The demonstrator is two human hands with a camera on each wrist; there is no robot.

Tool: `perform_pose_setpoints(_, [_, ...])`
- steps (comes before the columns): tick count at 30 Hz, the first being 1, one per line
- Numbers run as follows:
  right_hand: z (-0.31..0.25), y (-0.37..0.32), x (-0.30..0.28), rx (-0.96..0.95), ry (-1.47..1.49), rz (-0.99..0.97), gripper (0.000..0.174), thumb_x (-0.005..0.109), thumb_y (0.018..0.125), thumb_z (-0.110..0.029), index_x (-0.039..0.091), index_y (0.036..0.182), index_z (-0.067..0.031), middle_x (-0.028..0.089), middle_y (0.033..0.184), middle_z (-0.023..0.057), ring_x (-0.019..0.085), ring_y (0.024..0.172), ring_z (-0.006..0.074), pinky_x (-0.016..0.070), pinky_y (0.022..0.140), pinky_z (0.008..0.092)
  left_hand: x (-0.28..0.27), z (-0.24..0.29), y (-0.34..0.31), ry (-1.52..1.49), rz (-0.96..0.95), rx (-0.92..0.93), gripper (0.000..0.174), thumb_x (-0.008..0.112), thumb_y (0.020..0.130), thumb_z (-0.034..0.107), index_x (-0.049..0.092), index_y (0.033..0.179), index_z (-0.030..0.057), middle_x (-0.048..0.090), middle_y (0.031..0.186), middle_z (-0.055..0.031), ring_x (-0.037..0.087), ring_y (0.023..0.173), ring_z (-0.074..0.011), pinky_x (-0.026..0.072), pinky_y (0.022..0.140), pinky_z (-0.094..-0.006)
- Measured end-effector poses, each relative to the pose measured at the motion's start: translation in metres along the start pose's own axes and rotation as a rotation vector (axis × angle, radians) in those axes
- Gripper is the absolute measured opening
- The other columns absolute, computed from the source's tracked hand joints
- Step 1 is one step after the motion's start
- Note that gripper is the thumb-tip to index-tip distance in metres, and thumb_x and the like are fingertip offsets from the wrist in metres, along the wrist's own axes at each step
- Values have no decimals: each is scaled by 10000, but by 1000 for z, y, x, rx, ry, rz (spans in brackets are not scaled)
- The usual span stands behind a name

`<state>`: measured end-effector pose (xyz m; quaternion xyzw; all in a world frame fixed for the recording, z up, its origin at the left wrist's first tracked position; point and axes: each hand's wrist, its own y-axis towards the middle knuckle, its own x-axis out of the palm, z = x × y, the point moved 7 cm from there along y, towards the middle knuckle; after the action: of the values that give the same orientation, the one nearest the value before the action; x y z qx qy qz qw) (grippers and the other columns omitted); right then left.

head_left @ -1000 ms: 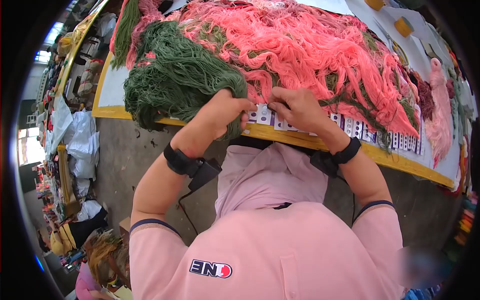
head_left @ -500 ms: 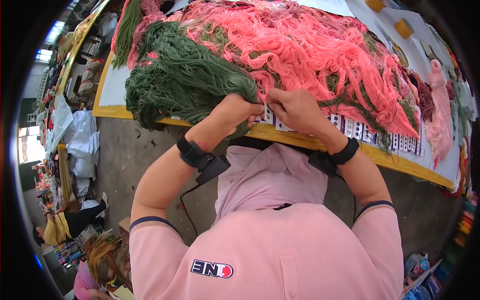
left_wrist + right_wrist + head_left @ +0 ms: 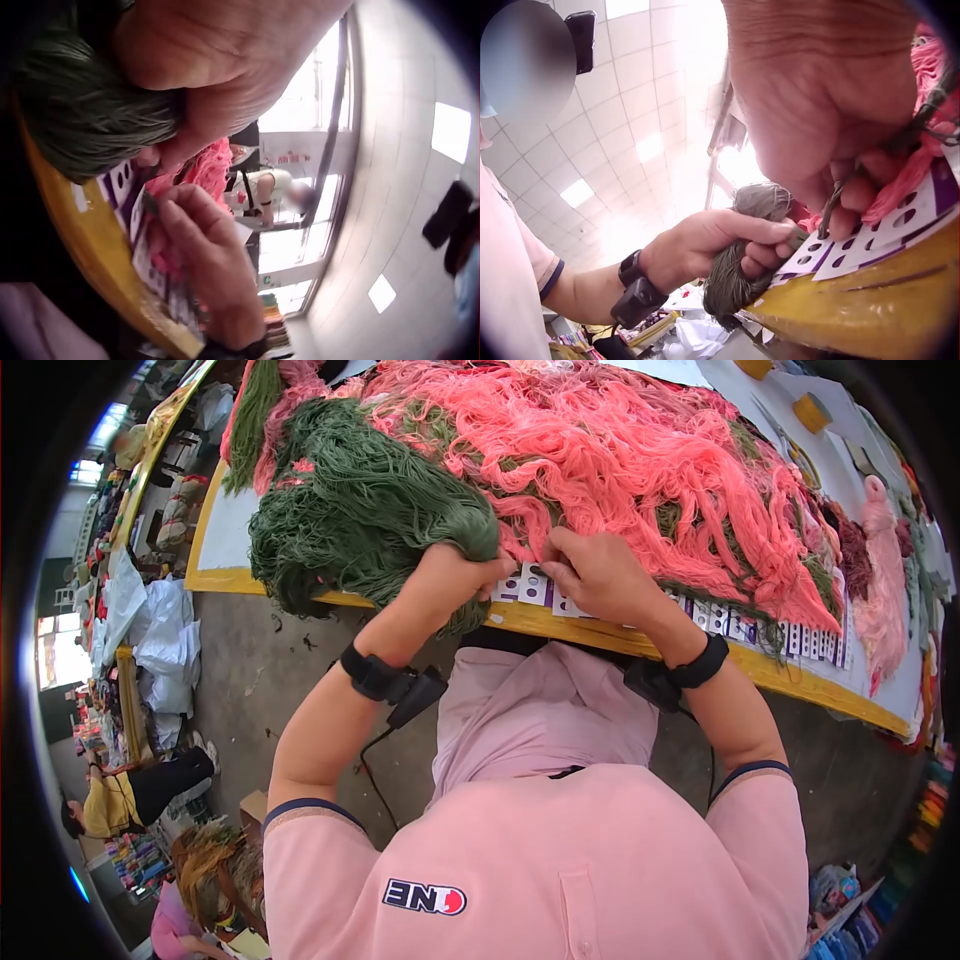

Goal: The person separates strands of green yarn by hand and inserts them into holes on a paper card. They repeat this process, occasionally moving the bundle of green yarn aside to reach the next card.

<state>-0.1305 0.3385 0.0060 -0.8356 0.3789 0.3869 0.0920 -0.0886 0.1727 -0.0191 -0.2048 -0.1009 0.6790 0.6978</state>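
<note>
Dark green yarn (image 3: pixel 370 510) lies in a thick bundle at the table's left, and the left hand (image 3: pixel 450 585) grips its end. In the right wrist view the left hand (image 3: pixel 712 247) has its fingers curled round the green bundle (image 3: pixel 739 277). The right hand (image 3: pixel 605 575) pinches a thin dark green strand (image 3: pixel 829 210) between thumb and fingers, just above white cards with holes (image 3: pixel 855 251). Both hands are close together at the table's near edge. Loose pink yarn (image 3: pixel 620 460) is heaped behind them.
The table's yellow edge (image 3: pixel 800 685) runs in front of the body. Tape rolls (image 3: pixel 811 412) and scissors (image 3: pixel 800 458) lie at the back right, near a pale pink skein (image 3: pixel 882 580). White plastic bags (image 3: pixel 165 645) are at the left; a person in yellow (image 3: pixel 110 805) is at the lower left.
The left hand moved right and then back left with the green bundle. The right hand has shifted slightly and stays beside the cards.
</note>
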Motion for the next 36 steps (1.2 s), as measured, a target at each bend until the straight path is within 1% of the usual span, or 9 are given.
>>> perform_pose_setpoints(7, [-7, -2, 0, -15, 54, -126, 172, 632, 876, -192, 624, 890, -21, 650, 760, 181, 634, 711, 361, 483, 656, 448, 11, 6, -9, -713, -292, -186, 131, 678, 882, 94, 642, 973, 7, 641, 794, -40, 566, 644, -81, 448, 555, -236])
perform_pose_setpoints(9, [-1, 0, 2, -95, 231, -122, 187, 619, 901, -187, 642, 888, -2, 661, 741, 165, 650, 651, 300, 496, 614, 401, 15, 10, -9, -438, -272, -30, 128, 679, 886, 109, 643, 967, 16, 637, 795, -33, 563, 642, -80, 446, 560, -230])
perform_pose_setpoints(14, [23, 6, 12, 309, 567, -298, 202, 535, 963, -101, 670, 913, 42, 690, 724, 89, 669, 596, 120, 526, 541, 260, 4, 16, 0, 10, -160, 66, 152, 708, 854, 109, 623, 971, 65, 587, 741, 11, 537, 609, -76, 416, 563, -228])
perform_pose_setpoints(20, [17, 6, 9, 309, 474, -359, 197, 550, 958, -106, 671, 935, 49, 697, 749, 93, 697, 656, 134, 555, 586, 259, -254, 60, 41, -660, 84, 82, 34, 606, 889, 21, 584, 915, 18, 567, 712, -31, 536, 567, -93, 450, 502, -220])
perform_pose_setpoints(25, [26, 3, -1, 306, 835, -413, 397, 503, 999, -152, 479, 1345, 42, 638, 1185, 155, 681, 1002, 203, 575, 793, 299, -348, 131, 20, -51, 755, 217, 143, 682, 859, 97, 681, 937, -22, 680, 801, -59, 556, 604, -79, 468, 565, -212])
perform_pose_setpoints(29, [38, 4, -13, 140, 1467, -111, 536, 393, 1032, -134, 181, 1504, 8, 256, 1546, 171, 279, 1426, 362, 403, 1094, 489, -145, 128, 10, -319, -9, 238, 212, 622, 931, 212, 671, 943, 6, 616, 734, -7, 538, 625, -34, 466, 547, -189])
perform_pose_setpoints(32, [38, 2, -14, 144, 1506, -20, 462, 409, 1030, -143, 310, 1453, 15, 391, 1468, 179, 451, 1331, 321, 507, 989, 415, -5, 70, 0, -431, -360, 145, 376, 492, 1007, 268, 606, 1203, -32, 672, 1053, -108, 645, 931, -171, 518, 865, -316])
perform_pose_setpoints(34, [38, -1, -25, 259, 1140, 70, 373, 459, 1016, -160, 442, 1343, 17, 535, 1298, 147, 571, 1141, 234, 531, 828, 320, 34, -4, 23, -987, -341, -138, 445, 447, 1016, 233, 466, 1335, -77, 526, 1350, -223, 510, 1272, -308, 435, 1056, -420])
perform_pose_setpoints(36, [34, 1, -32, 337, 862, 144, 290, 524, 987, -174, 546, 1204, 19, 626, 1103, 96, 630, 951, 164, 523, 701, 261, 29, 6, 13, -1085, -318, -76, 475, 446, 1017, 246, 428, 1366, -74, 483, 1394, -213, 486, 1287, -312, 420, 1074, -441])
